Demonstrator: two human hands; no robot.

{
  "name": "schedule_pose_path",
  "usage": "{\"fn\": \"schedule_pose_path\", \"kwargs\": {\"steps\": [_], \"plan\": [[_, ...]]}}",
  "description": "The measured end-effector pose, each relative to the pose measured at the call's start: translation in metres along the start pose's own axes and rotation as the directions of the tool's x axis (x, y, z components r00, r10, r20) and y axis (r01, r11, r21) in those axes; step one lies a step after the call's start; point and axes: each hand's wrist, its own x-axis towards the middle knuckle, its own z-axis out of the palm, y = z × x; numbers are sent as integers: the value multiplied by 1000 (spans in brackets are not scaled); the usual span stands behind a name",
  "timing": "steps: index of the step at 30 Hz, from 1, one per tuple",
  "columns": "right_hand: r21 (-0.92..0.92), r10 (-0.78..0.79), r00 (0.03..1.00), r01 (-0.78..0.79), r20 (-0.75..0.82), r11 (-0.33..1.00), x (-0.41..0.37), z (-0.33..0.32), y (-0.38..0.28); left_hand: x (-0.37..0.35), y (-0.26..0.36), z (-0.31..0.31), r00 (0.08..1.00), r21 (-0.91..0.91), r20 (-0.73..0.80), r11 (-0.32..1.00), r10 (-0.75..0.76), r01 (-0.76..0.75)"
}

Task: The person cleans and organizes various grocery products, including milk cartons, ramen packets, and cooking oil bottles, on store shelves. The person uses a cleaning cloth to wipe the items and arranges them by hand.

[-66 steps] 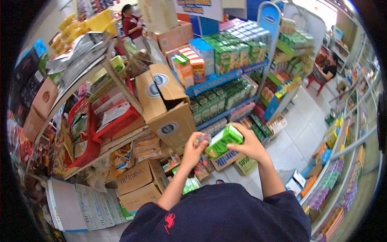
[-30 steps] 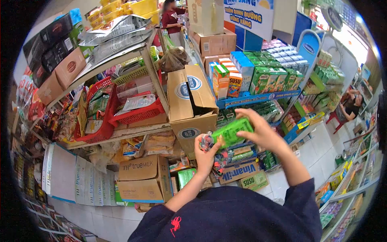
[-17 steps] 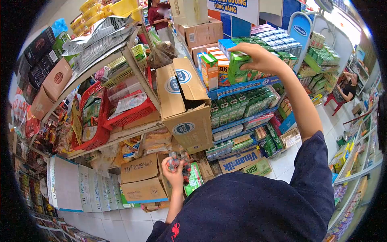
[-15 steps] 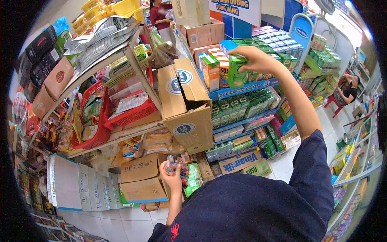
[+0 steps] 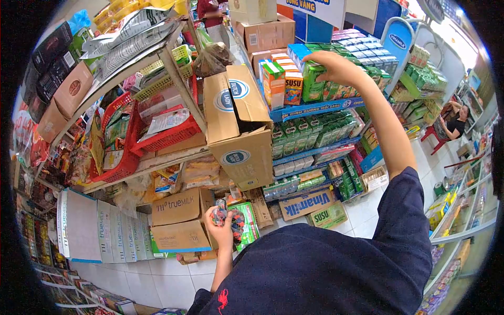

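My right hand (image 5: pixel 338 71) reaches over the top shelf of the drink rack, its fingers curled around the upper part of a green carton pack (image 5: pixel 313 83). That pack stands upright in the row, just right of the orange SUSU cartons (image 5: pixel 293 86). Low and in front of my body, my left hand (image 5: pixel 219 231) is closed on a clear-wrapped bundle with red and dark parts (image 5: pixel 237 223); its exact kind is not clear. Beside the bundle lies a green pack (image 5: pixel 249 231), partly hidden.
An open Dutch Lady box (image 5: pixel 239 149) juts out left of the rack. Below are a TH true MILK box (image 5: pixel 181 220) and a Vinamilk box (image 5: pixel 310 202). Red baskets (image 5: pixel 168 134) fill the left shelf. One person (image 5: pixel 451 126) sits at the far right; another stands at the back.
The green carton pack has gone from being held tilted in front of the row to standing in it, my right hand still at it. The seated person's arm has lowered.
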Motion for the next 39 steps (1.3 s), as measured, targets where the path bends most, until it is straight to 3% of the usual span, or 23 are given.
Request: {"fn": "schedule_pose_path", "kwargs": {"steps": [5,8,12,14,16,18,20,22,24,25,26,28,29,30,31,32,33,35,37,38,39], "plan": [[-64,-15,999,13,-45,998,-2,3,-7,-6,6,-1,1000,18,-8,1000,10,-10],[-116,-74,995,65,-69,991,-1,16,2,-11,13,1,997,-14,29,998,-67,67],[-170,26,997,-38,-73,985,-7,23,-10,-15,21,6,996,33,47,997,-74,72],[-315,-103,952,7,-289,949,-16,25,-21,-15,30,14,989,-39,73,991,-127,131],[-184,-137,892,62,-431,981,-30,31,-45,-12,36,22,995,10,81,998,-57,56],[115,-95,871,170,-482,979,-50,53,-88,-7,53,36,950,-286,258,925,-177,250],[419,-114,972,193,-204,887,-73,77,-135,1,51,57,952,-227,306,972,8,64],[490,-140,980,191,-138,851,-94,105,-172,0,59,82,902,-334,430,935,41,117],[727,-10,988,122,-156,675,-114,144,-186,-12,60,106,819,-430,574,845,-16,318],[748,139,952,119,-273,652,-124,156,-187,-16,85,112,738,-342,674,866,-45,365],[756,308,910,9,-277,654,-138,161,-182,-13,68,123,680,-366,732,871,53,326],[704,432,835,-79,-340,705,-167,155,-167,15,97,130,368,-120,920,991,132,-56],[790,599,741,-156,-303,593,-183,157,-164,27,114,137,316,-55,939,968,133,-244],[864,744,623,-212,-241,456,-198,159,-163,38,138,144,332,-22,934,947,134,-322],[960,824,548,-122,-145,250,-211,160,-160,52,157,151,392,-4,894,877,219,-481],[972,855,503,-108,-128,209,-224,155,-160,71,168,164,393,-78,813,749,430,-658],[975,882,452,-93,-137,200,-237,158,-160,89,176,180,444,-36,722,669,531,-742],[976,904,398,-79,-153,201,-259,162,-161,134,199,217,282,51,616,319,735,-946],[985,945,314,-113,-87,128,-275,165,-164,173,195,252,178,185,696,66,695,-980],[984,953,291,-126,-86,128,-283,172,-163,181,196,260,179,193,685,61,706,-979],[979,958,269,-146,-99,142,-284,169,-166,186,200,267,239,263,851,13,468,-965]]}}
